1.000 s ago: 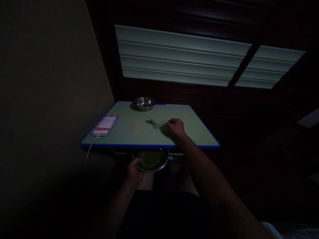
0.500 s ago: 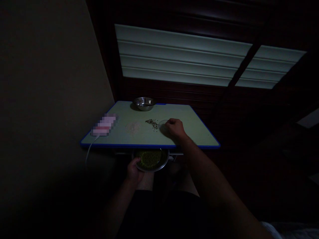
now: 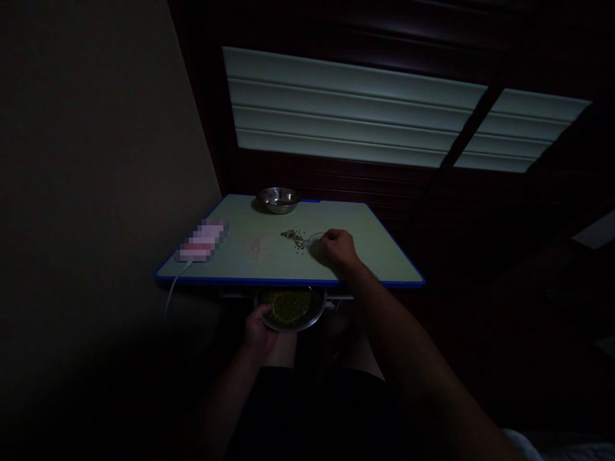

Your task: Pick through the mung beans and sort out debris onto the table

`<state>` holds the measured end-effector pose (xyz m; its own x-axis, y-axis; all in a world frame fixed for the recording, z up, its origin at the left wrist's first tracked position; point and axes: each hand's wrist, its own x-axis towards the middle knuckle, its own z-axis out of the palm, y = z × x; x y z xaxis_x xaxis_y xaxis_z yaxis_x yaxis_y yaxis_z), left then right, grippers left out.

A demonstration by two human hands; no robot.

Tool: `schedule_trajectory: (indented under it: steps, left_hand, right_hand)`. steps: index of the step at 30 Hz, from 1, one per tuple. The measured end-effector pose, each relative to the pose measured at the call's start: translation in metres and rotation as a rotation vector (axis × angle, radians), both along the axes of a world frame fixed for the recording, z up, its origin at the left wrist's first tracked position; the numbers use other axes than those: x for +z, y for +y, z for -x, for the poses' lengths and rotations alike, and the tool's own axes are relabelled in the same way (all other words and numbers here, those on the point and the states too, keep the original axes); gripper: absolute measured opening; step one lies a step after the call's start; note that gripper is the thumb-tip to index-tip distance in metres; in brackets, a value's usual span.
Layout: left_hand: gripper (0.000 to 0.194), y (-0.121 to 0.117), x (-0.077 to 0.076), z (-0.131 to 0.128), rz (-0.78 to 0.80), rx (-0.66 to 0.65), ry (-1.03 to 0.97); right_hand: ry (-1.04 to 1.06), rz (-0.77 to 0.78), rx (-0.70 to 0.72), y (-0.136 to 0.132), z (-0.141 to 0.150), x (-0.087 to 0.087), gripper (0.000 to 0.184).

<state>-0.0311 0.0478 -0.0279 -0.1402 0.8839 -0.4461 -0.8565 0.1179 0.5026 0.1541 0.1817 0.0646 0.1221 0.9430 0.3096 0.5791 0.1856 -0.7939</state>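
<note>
My left hand (image 3: pixel 259 331) grips the left rim of a metal bowl (image 3: pixel 317 320), thumb on the inside, just below the table's front edge. Small green beans (image 3: pixel 288 305) fill its bottom; the edge of the tabletop hides its far side. Over the table, my right hand (image 3: pixel 337 246) is closed on a clear, rounded thing (image 3: pixel 313 237), too faint to name. This thing reaches left to a scatter of small dark beans or seeds (image 3: pixel 294 239). Farther left lies a thin patch of pale grains (image 3: pixel 259 248).
The light green table (image 3: pixel 375 256) has a blue edge. A second metal bowl (image 3: pixel 278 201) stands at its back. On the left lies a blurred-out pink phone-like device (image 3: pixel 202 241) with a white cable (image 3: pixel 171 294) hanging off. A wall (image 3: pixel 120 160) bounds the left side.
Almost nothing differs. My right hand stays closed in nearly the same place by the dark beans, and my left hand still holds the bowl. The view has shifted very slightly.
</note>
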Motion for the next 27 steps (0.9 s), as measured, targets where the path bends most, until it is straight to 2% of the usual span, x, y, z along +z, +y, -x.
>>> schedule_trajectory:
  steps: [10, 27]
  left_hand:
    - [0.036, 0.0009, -0.0001, 0.0001, 0.048, 0.008, 0.021]
    - [0.048, 0.0021, -0.0051, 0.0012, 0.012, -0.002, 0.004]
  right_hand:
    - [0.003, 0.003, 0.054, -0.0012, 0.0012, 0.0017, 0.016]
    - [0.083, 0.012, 0.119, 0.0023, 0.0013, -0.0042, 0.017]
